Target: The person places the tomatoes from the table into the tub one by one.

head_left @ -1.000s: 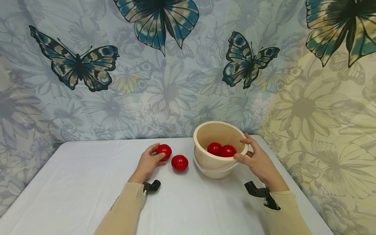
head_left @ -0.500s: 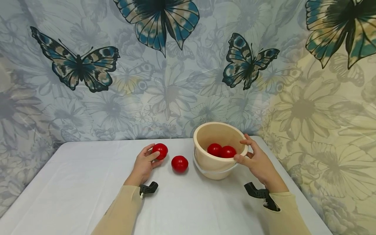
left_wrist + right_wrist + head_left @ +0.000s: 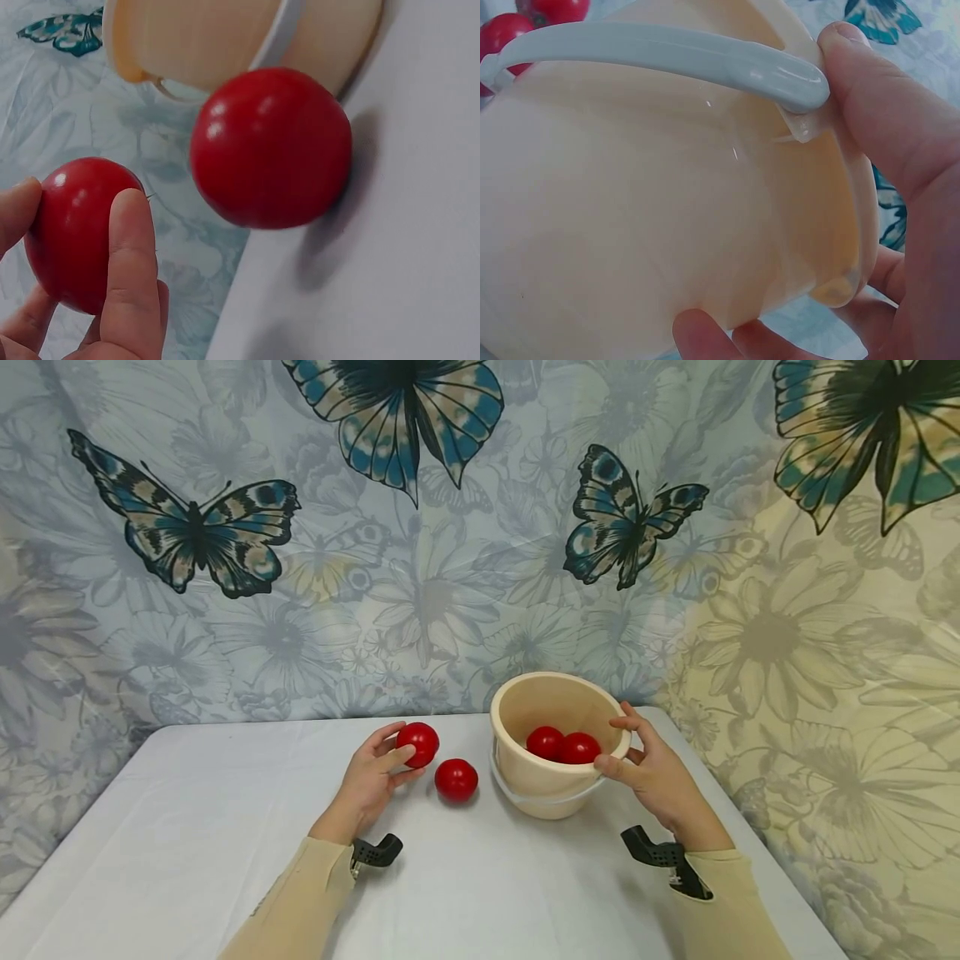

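In the head view my left hand [image 3: 369,778] pinches a red tomato [image 3: 420,743] between thumb and fingers, seemingly just above the table. The left wrist view shows this tomato [image 3: 75,232] with fingers on both sides. A second tomato [image 3: 456,780] rests on the table between that hand and a cream bucket [image 3: 551,789]. Two more tomatoes [image 3: 580,748] lie inside the bucket, which stands with its mouth tipped toward me. My right hand [image 3: 663,781] grips the right side of its rim, the thumb near the white handle [image 3: 667,60] in the right wrist view.
A white cloth covers the table [image 3: 465,893]. Behind it hangs a floral backdrop [image 3: 442,602] with butterflies, close to the table's back edge. The bucket's handle hangs down in front of it.
My left hand has lifted the tomato slightly and drawn a little to the left, then the tomato has shifted back right. The right hand and bucket have stayed in place.
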Motion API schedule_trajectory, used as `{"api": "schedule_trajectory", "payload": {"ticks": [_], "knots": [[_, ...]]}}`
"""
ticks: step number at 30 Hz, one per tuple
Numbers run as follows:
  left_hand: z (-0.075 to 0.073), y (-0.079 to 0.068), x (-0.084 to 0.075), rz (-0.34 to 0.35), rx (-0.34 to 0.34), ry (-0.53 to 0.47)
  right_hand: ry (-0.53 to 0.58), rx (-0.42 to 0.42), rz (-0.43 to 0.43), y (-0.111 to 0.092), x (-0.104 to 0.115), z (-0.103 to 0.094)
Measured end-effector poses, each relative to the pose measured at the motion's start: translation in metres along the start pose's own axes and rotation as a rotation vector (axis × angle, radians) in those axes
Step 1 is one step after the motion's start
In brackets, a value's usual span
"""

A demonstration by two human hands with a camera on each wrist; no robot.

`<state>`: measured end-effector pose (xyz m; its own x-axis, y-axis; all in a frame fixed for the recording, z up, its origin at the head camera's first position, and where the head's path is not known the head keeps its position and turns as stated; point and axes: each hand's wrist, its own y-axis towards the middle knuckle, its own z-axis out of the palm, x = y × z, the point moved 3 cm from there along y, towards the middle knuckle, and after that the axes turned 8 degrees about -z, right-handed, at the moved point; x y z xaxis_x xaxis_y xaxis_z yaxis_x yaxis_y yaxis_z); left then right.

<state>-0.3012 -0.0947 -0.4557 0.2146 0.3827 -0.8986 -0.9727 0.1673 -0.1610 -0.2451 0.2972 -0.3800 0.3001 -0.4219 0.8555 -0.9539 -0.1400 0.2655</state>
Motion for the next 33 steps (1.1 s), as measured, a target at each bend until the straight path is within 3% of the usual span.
{"api": "schedule_trajectory", "payload": {"ticks": [10,23,33], "knots": [[0.024,-0.012,-0.019,0.036,0.054,0.069,-0.01,0.005,-0.012,-0.001,0.0,-0.002],[0.073,-0.029,-0.051,0.119,0.203,0.162,-0.029,0.006,-0.007,-0.001,0.003,-0.001],[0.108,-0.035,-0.071,0.158,0.272,0.2,-0.016,0.008,-0.002,-0.001,0.002,-0.001]]}}
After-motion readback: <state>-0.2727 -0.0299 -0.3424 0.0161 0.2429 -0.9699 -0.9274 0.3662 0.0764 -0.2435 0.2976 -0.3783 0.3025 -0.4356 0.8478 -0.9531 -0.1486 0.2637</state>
